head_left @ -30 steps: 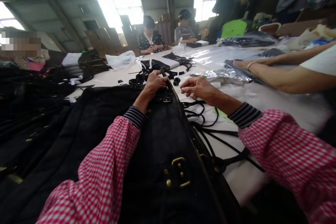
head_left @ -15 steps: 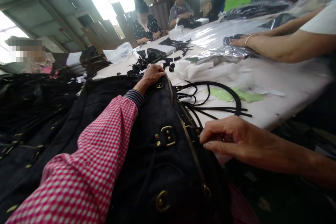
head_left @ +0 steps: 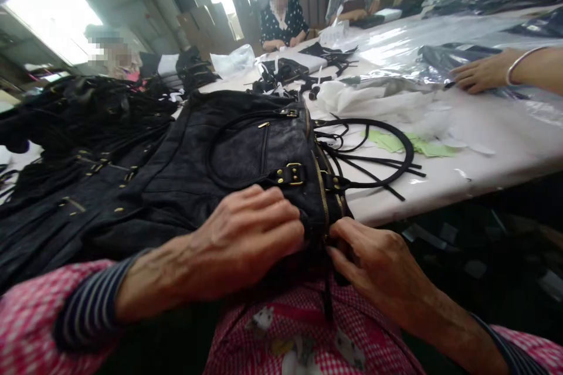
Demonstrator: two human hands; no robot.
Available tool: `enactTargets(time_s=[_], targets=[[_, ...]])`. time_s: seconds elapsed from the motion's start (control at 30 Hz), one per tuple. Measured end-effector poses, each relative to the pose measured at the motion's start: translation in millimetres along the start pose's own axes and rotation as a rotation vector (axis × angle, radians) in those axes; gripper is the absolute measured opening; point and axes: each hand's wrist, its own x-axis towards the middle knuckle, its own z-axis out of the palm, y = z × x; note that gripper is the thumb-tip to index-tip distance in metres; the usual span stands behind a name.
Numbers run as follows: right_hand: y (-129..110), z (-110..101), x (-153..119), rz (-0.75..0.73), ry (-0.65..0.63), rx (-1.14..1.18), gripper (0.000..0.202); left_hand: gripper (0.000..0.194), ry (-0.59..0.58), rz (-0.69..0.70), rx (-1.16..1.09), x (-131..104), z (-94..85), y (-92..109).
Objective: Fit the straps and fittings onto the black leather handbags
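A black leather-like handbag (head_left: pixel 176 170) lies on its side in front of me, with brass buckles and a small zipped pocket. One round handle (head_left: pixel 211 155) rests on its upper face, and the other handle (head_left: pixel 409 155) reaches out over the table. My left hand (head_left: pixel 246 240) is closed on the bag's near edge, fingertips hidden against it. At the near end of the brass zipper (head_left: pixel 323 199), my right hand (head_left: pixel 373 258) pinches with thumb and fingers; the pull itself is hidden. A dark strip (head_left: pixel 328 299) hangs below the pinch.
More black bags (head_left: pixel 88 111) are heaped at left. Black cords, white wrapping (head_left: pixel 378 96) and green paper pieces (head_left: pixel 413 143) lie on the white table (head_left: pixel 492 170). A co-worker's hand (head_left: pixel 479 73) touches plastic-wrapped goods at right. Other people sit across the table.
My left hand has come back from the bag's far end to its near edge. My right hand has moved nearer me along the zipper. The view has shifted, showing more of the bag.
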Motion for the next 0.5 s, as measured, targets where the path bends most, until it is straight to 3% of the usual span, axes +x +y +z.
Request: enactTargets(time_s=[0.07, 0.17, 0.23, 0.3, 0.4, 0.5], targets=[[-2, 0, 1, 0.034, -0.038, 0.054, 0.01, 0.015, 0.096, 0.027, 0.059, -27, 14.1, 35], [-5, -12, 3, 0.168, -0.212, 0.404, 0.017, 0.025, 0.174, -0.005, 0.137, -48, 37.2, 58], [-6, -22, 5, 0.258, -0.323, 0.633, 0.023, 0.033, 0.176, -0.023, 0.223, -47, 48.7, 60], [-8, -29, 5, 0.298, -0.386, 0.715, 0.026, 0.036, 0.171, -0.036, 0.284, -39, 54.5, 57], [-9, -34, 4, 0.245, -0.395, 0.635, 0.02, 0.028, 0.234, 0.035, 0.259, -21, 53.2, 51], [-8, -42, 6, 0.114, -0.289, 0.383, 0.015, 0.027, 0.313, 0.165, 0.21, -8, 47.1, 46]])
